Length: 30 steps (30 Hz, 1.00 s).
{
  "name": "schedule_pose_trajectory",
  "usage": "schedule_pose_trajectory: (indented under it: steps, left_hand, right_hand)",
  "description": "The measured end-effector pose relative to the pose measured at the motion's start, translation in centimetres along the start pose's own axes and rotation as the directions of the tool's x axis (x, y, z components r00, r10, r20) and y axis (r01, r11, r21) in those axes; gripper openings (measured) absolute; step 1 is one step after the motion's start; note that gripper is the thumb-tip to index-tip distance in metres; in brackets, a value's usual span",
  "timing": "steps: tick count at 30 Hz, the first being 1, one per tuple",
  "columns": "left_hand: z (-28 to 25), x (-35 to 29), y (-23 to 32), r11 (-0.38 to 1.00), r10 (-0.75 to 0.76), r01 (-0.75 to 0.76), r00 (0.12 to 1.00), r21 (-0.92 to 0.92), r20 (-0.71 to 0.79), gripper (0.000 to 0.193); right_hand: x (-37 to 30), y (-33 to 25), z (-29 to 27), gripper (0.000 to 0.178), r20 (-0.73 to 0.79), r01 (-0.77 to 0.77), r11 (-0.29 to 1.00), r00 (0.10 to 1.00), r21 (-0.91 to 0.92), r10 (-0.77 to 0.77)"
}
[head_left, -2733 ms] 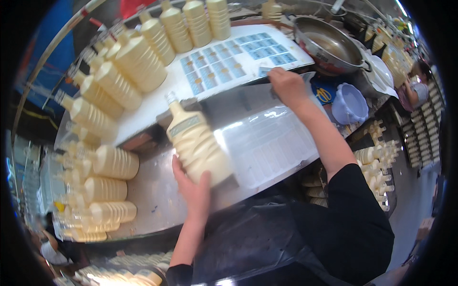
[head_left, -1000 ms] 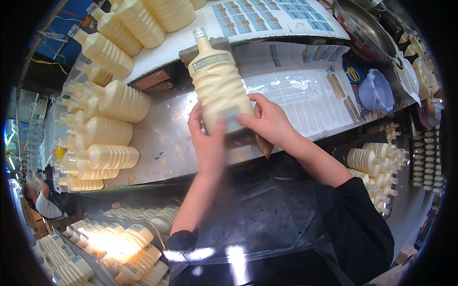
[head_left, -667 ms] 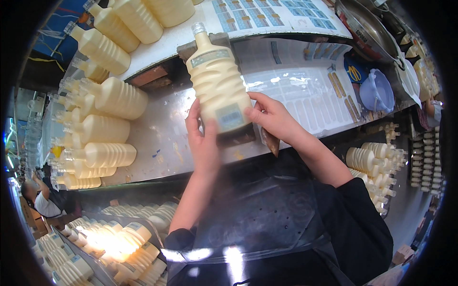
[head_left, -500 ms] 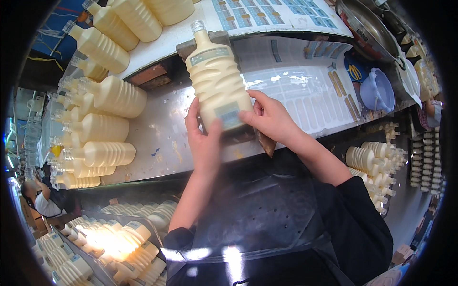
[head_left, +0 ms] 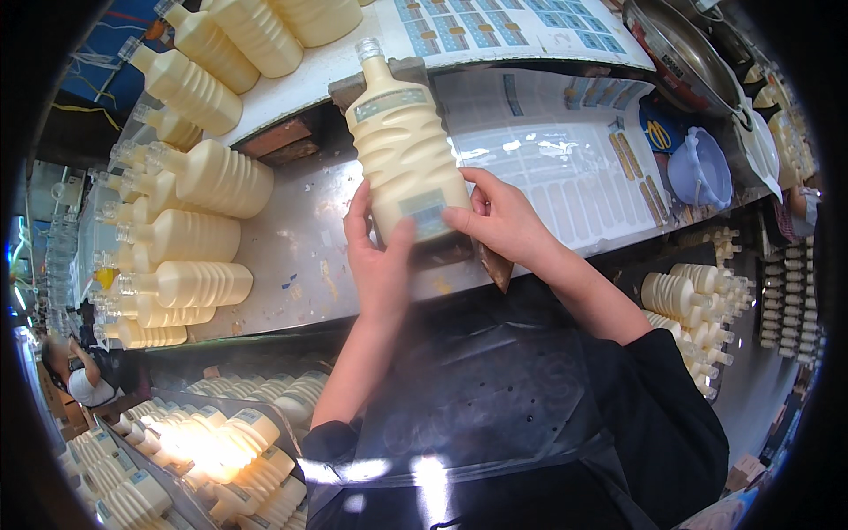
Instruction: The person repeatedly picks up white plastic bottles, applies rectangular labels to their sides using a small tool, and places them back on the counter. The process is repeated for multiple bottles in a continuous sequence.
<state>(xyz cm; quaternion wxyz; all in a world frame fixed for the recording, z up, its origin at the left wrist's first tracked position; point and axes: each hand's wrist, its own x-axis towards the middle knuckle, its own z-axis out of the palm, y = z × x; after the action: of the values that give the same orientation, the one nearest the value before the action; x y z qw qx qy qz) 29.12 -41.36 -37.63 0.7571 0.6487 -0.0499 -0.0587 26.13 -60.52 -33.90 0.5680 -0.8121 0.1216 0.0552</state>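
A cream-coloured bottle [head_left: 408, 146] with wavy ridges and a clear threaded neck lies in front of me, neck pointing away. Its shoulder bears a narrow blue-grey label strip [head_left: 389, 104], and a small rectangular label [head_left: 424, 212] sits near its base. My left hand [head_left: 378, 252] grips the base from the left, its thumb on the lower face. From the right, my right hand [head_left: 499, 216] holds the base, with the thumb pressed at the label's right edge. The bottle's neck end rests by a dark block [head_left: 408, 72]. The undersides of my fingers are partly hidden.
Several cream bottles [head_left: 208, 238] lie stacked on the left of the metal bench [head_left: 291, 265]. Label sheets [head_left: 565, 172] spread to the right, beside a lavender bucket [head_left: 698, 168] and a large metal pan [head_left: 685, 57]. Crates of bottles [head_left: 212, 442] stand lower left; another person [head_left: 88, 375] is beyond.
Almost nothing differs. Both hands keep their hold on the bottle, and my left thumb shifts very slightly by the lower label.
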Motion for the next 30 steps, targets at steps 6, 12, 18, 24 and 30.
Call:
schedule_pose_trajectory:
  steps: [6, 12, 18, 24, 30]
  left_hand:
    - [0.37, -0.32, 0.67, 0.999, 0.007, -0.008, 1.000, 0.031, 0.022, 0.079]
    - [0.58, -0.30, 0.64, 0.999, 0.000, 0.000, 1.000, 0.038, -0.002, 0.082]
    - [0.56, -0.23, 0.57, 0.998, 0.006, -0.006, 1.000, 0.068, 0.003, 0.081]
    - [0.74, -0.29, 0.65, 0.999, 0.011, -0.011, 1.000, 0.046, -0.004, 0.081]
    - [0.79, -0.35, 0.51, 1.000, 0.006, -0.006, 1.000, 0.010, -0.014, 0.082]
  right_hand:
    - [0.08, 0.23, 0.08, 0.065, -0.001, -0.003, 0.999, 1.000, 0.035, 0.003]
    - [0.07, 0.12, 0.09, 0.066, -0.004, -0.002, 1.000, 1.000, -0.001, 0.002]
    - [0.11, 0.31, 0.15, 0.064, -0.016, 0.010, 1.000, 1.000, -0.015, -0.010]
    - [0.12, 0.33, 0.27, 0.064, -0.025, 0.004, 1.000, 1.000, -0.007, -0.004]
    - [0.08, 0.25, 0.31, 0.064, -0.029, 0.013, 1.000, 0.999, 0.001, -0.013]
